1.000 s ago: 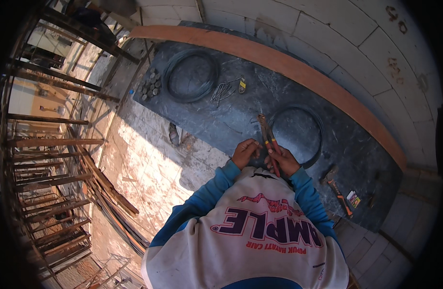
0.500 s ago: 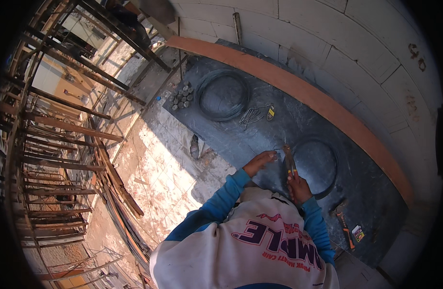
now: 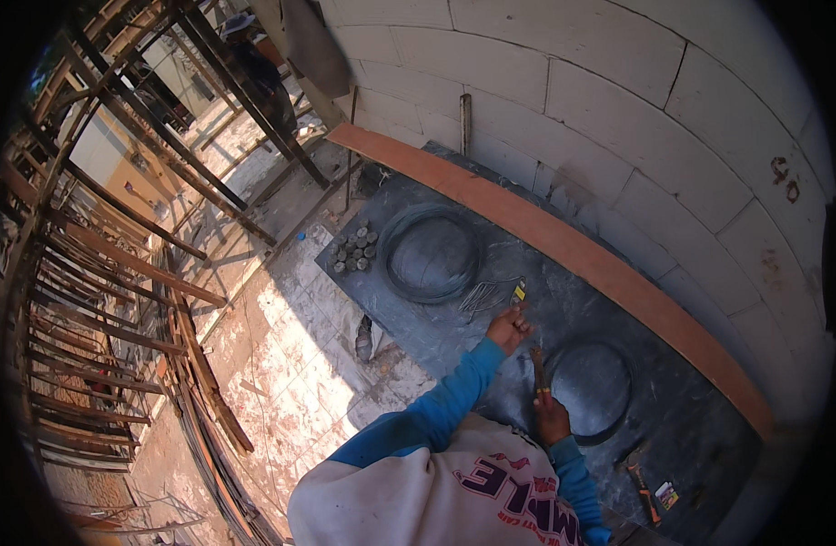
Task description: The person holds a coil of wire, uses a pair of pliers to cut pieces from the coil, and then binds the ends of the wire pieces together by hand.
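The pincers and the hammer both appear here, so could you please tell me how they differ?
The pincers are held in the right grip, whereas the hammer lies loose on the dark tabletop. The pincers have two mainly red handles, while the hammer has a single orange-and-black one. Both have their heads toward the picture's upper edge.

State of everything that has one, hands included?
Left hand: fingers partly curled, contents unclear
Right hand: closed around pincers
Pincers: held, jaw opening unclear
Far wire coil: wound, lying flat
Near wire coil: wound, lying flat
Bent wires: loose heap
Hammer: lying down, unheld
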The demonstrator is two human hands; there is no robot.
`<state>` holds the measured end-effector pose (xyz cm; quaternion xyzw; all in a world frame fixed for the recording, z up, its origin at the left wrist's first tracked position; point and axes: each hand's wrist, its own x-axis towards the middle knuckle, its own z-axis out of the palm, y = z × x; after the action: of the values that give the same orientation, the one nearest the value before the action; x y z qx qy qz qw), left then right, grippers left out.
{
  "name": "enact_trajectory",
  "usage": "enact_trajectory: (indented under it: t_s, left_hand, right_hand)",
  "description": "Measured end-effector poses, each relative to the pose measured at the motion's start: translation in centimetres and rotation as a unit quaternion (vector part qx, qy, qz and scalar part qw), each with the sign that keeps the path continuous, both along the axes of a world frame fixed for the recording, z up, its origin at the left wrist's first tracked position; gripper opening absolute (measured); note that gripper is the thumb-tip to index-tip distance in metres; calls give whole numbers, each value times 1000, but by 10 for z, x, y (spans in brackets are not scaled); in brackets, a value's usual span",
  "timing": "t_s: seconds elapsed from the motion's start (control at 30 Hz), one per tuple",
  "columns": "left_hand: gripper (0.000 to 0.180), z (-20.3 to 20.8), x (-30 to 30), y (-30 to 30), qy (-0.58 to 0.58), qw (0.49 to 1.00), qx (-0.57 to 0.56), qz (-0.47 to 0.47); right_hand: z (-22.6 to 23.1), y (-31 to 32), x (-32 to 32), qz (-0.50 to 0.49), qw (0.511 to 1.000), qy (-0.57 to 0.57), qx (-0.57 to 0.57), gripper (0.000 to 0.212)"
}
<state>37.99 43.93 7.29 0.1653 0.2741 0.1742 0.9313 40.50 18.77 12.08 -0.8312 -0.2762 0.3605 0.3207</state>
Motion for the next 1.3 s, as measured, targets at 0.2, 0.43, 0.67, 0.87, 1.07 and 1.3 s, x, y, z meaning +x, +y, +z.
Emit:
enact_trajectory:
  t_s: [0.2, 0.43, 0.67, 0.87, 1.07, 1.3]
  left_hand:
    - [23, 15, 17, -4, 89, 994, -57, -29]
    - [13, -28, 11, 16, 78, 989, -91, -91]
    - [9, -32, 22, 31, 21, 984, -113, -135]
    - [9, -7, 22, 42, 5, 985, -107, -139]
    - [8, 14, 16, 36, 46, 982, -62, -170]
    - [9, -2, 8, 48, 27, 982, -72, -171]
  right_hand:
    - [24, 14, -17, -92, 993, -8, 73, 46]
    - [13, 10, -24, -42, 999, -25, 22, 45]
    - [-5, 17, -19, -12, 999, -8, -32, 45]
    - [-6, 25, -32, -60, 998, 11, 4, 46]
    - [20, 27, -37, -94, 994, 44, 24, 44]
    - [8, 29, -35, -24, 1000, 2, 6, 44]
